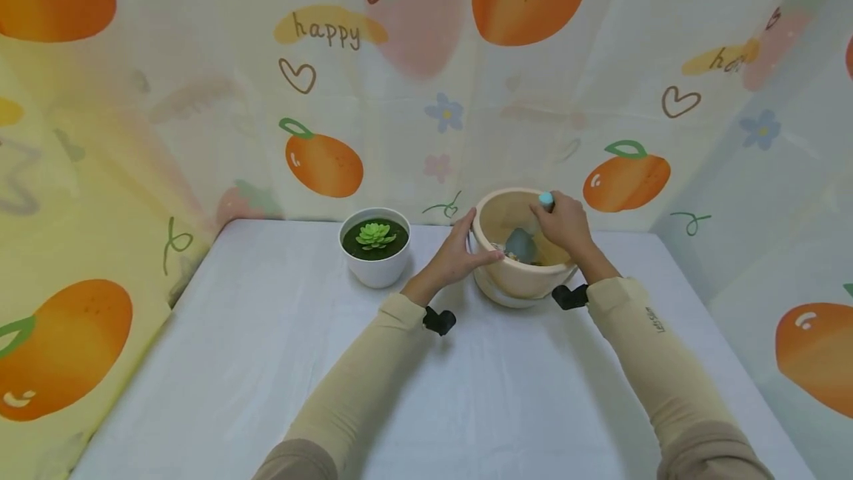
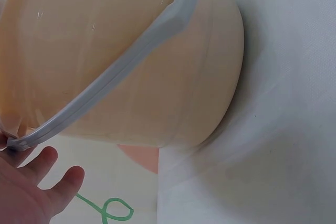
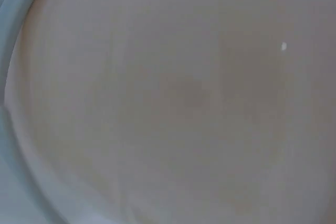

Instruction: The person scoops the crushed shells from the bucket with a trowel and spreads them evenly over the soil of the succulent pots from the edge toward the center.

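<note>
In the head view a beige plastic bucket (image 1: 526, 281) stands at the back right of the table. My left hand (image 1: 456, 254) holds it at the left side of its rim, thumb over the near edge and fingers along the outer wall. The left wrist view shows the bucket's grey carrying handle (image 2: 115, 74) hanging down its side. My right hand (image 1: 563, 224), above the right rim, grips a small shovel by its light-blue handle (image 1: 546, 201). The grey-blue blade (image 1: 521, 244) reaches down inside the bucket, among small colourful bits partly hidden by the near wall.
A white pot (image 1: 376, 272) with a green succulent (image 1: 375, 235) stands left of the bucket, close to my left hand. White cloth (image 1: 266, 347) covers the table. A fruit-print curtain (image 1: 400, 110) hangs right behind its back edge and along both sides.
</note>
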`<action>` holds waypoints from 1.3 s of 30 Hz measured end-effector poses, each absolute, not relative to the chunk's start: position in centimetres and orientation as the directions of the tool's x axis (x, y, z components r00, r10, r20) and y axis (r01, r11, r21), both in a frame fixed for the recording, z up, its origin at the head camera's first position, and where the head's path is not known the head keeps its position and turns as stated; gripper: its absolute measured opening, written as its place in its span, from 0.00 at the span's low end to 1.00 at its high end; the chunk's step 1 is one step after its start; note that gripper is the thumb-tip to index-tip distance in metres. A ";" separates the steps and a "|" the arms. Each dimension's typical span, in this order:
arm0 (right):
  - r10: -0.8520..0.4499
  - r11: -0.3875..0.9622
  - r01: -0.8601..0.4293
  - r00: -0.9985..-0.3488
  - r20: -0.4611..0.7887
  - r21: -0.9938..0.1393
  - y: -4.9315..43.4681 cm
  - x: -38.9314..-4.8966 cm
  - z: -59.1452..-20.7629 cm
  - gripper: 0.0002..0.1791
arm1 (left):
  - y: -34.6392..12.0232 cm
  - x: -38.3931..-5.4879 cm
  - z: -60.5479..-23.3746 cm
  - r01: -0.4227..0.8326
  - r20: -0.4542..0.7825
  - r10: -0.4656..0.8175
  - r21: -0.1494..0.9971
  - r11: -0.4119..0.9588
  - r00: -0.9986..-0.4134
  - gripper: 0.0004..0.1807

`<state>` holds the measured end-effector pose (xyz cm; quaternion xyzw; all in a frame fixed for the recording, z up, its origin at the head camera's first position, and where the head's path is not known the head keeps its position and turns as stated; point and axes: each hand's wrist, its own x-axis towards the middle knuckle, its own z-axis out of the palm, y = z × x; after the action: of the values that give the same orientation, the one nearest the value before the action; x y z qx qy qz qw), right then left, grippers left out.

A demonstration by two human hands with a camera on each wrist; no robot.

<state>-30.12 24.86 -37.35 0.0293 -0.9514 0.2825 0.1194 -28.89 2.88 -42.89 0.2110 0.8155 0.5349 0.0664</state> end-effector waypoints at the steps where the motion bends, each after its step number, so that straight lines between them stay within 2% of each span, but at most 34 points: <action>1: 0.020 0.831 -0.120 -0.969 0.245 -0.544 24.8 -30.2 -37.4 0.20 | 2.9 -28.9 -42.9 0.272 0.119 0.413 0.902 0.335 -0.903 0.57; 5: 0.087 0.736 -0.055 -0.981 0.175 -0.674 24.2 -30.3 -37.2 0.20 | 2.8 -28.9 -42.8 0.261 0.111 0.413 0.908 0.328 -0.904 0.57; 10: 0.177 0.506 0.088 -0.984 0.004 -0.858 23.7 -30.2 -36.7 0.25 | 2.9 -28.8 -42.8 0.247 0.092 0.418 0.910 0.334 -0.904 0.57; 15: 0.292 0.330 0.172 -0.954 -0.073 -0.928 23.4 -30.5 -36.8 0.24 | 3.0 -28.8 -42.9 0.247 0.096 0.413 0.911 0.331 -0.906 0.56; 20: 0.352 0.201 0.180 -0.931 -0.101 -0.963 23.1 -30.8 -37.2 0.24 | 3.0 -29.0 -43.0 0.241 0.090 0.415 0.914 0.327 -0.905 0.56; 23: 0.354 0.189 0.168 -0.931 -0.093 -0.967 22.9 -30.9 -37.4 0.23 | 2.9 -29.0 -43.0 0.240 0.090 0.414 0.914 0.326 -0.906 0.56; 28: 0.345 0.262 0.176 -0.935 -0.078 -0.949 23.0 -30.8 -37.3 0.12 | 2.9 -29.0 -43.0 0.253 0.101 0.416 0.910 0.328 -0.904 0.57; 33: 0.339 0.325 0.222 -0.935 -0.106 -0.919 22.9 -30.8 -36.8 0.14 | 2.7 -29.0 -42.9 0.251 0.101 0.415 0.912 0.324 -0.904 0.57; 39: 0.338 0.286 0.253 -0.929 -0.150 -0.924 23.2 -30.8 -36.9 0.14 | 2.9 -28.9 -43.0 0.241 0.094 0.412 0.915 0.323 -0.907 0.57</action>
<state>-30.81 23.17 -36.86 -0.1844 -0.8009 0.5684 0.0375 -28.90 2.89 -42.98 0.2016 0.8096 0.5457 0.0779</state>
